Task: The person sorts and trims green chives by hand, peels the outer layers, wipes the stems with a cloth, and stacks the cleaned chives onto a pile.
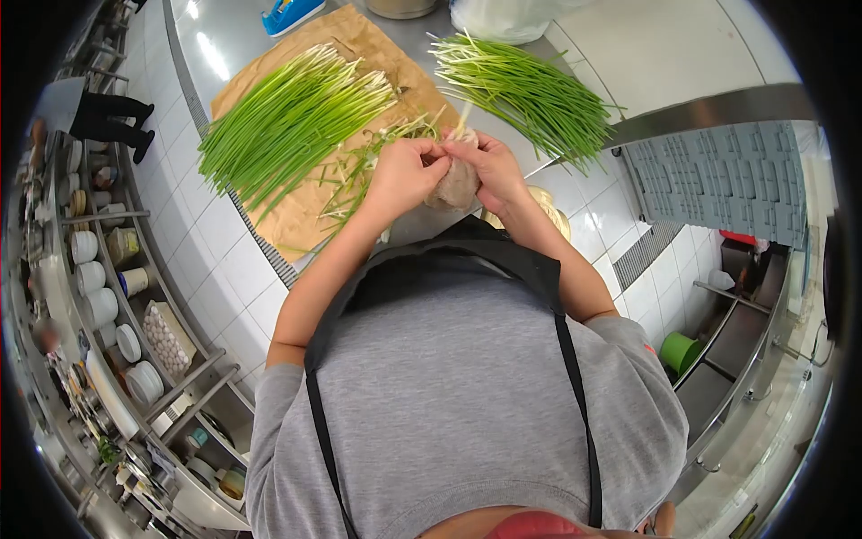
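My left hand (406, 172) is closed in a pinch, its fingertips meeting those of my right hand (496, 169). What the left fingers hold is too small to make out. From the pinched fingers of my right hand a pale chive stalk (464, 117) sticks up. Under and between both hands lies a greyish-brown rounded lump (454, 187), whose kind I cannot tell. Loose chive trimmings (355, 171) are scattered left of my hands. A large bunch of green chives (287, 126) lies on brown paper (359, 27); a second chive bunch (534, 94) rests to the right.
The steel table (215, 27) carries a blue tape dispenser (292, 14), a white plastic bag (503, 18) and a metal pot (401, 7). A yellowish round container (549, 211) is beside my right forearm. Shelves with white bowls (101, 305) stand left; a person's dark-trousered legs (112, 117) are far left.
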The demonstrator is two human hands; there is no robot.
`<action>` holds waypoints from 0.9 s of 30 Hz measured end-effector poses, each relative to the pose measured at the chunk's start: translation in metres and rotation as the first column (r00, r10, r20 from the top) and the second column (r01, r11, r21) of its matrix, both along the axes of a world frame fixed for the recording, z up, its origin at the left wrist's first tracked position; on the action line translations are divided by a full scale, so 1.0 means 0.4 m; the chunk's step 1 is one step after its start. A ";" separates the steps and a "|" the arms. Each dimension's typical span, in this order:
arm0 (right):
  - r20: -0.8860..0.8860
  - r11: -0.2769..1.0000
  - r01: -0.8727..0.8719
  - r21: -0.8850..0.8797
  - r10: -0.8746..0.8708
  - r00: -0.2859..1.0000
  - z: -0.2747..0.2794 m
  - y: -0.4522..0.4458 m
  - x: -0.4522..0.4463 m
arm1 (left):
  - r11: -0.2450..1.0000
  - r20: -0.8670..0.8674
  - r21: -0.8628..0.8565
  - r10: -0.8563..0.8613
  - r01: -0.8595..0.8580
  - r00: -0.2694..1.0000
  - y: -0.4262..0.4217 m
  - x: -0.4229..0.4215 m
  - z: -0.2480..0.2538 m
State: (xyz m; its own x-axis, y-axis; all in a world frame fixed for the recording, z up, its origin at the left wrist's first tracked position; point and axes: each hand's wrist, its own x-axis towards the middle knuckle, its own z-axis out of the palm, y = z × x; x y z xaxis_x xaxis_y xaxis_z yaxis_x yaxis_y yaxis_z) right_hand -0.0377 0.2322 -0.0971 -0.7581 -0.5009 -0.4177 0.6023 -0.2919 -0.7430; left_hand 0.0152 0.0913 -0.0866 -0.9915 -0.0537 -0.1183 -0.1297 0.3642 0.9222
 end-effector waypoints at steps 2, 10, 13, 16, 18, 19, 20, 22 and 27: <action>0.040 0.997 0.079 0.007 -0.079 0.996 0.015 -0.007 -0.003 | 0.996 -0.022 -0.093 -0.006 0.004 1.000 -0.002 0.012 0.028; -0.074 0.974 0.211 -0.080 -0.217 0.973 0.043 0.018 -0.039 | 0.997 0.220 0.065 0.016 -0.031 0.975 -0.093 0.080 0.034; -0.549 0.962 -0.019 0.274 0.172 0.818 0.043 0.038 -0.055 | 0.913 0.278 0.362 0.085 -0.187 0.957 -0.133 0.099 0.033; -0.845 0.829 0.195 0.525 0.480 0.236 0.066 -0.002 -0.025 | 0.780 0.322 0.527 0.184 -0.337 0.929 -0.139 0.084 0.052; -0.858 0.834 0.222 0.506 0.460 0.227 0.080 -0.041 -0.029 | 0.782 0.297 0.551 0.143 -0.292 0.944 -0.148 0.070 0.055; -0.779 0.861 0.061 0.504 0.423 0.463 0.087 -0.064 -0.026 | 0.790 0.281 0.556 0.113 -0.258 0.953 -0.146 0.063 0.077; -0.633 0.885 -0.092 0.456 0.395 0.666 0.093 -0.088 -0.022 | 0.798 0.265 0.560 0.084 -0.224 0.960 -0.142 0.059 0.088; -0.385 0.945 -0.211 0.250 0.297 0.874 0.088 -0.111 -0.022 | 0.804 0.237 0.552 0.105 -0.223 0.966 -0.126 0.050 0.080; -0.178 0.994 0.041 -0.103 -0.059 0.982 0.099 -0.103 -0.101 | 0.852 0.259 0.498 0.034 -0.163 0.965 -0.146 0.081 0.090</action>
State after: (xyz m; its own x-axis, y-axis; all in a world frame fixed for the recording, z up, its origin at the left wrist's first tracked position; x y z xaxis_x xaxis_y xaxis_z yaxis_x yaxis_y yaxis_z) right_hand -0.0780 0.1910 -0.0573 -0.8418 -0.4921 -0.2217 0.4432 -0.3958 -0.8044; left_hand 0.0474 0.0328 -0.0507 -0.9243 -0.0173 -0.3812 -0.3724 -0.1764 0.9111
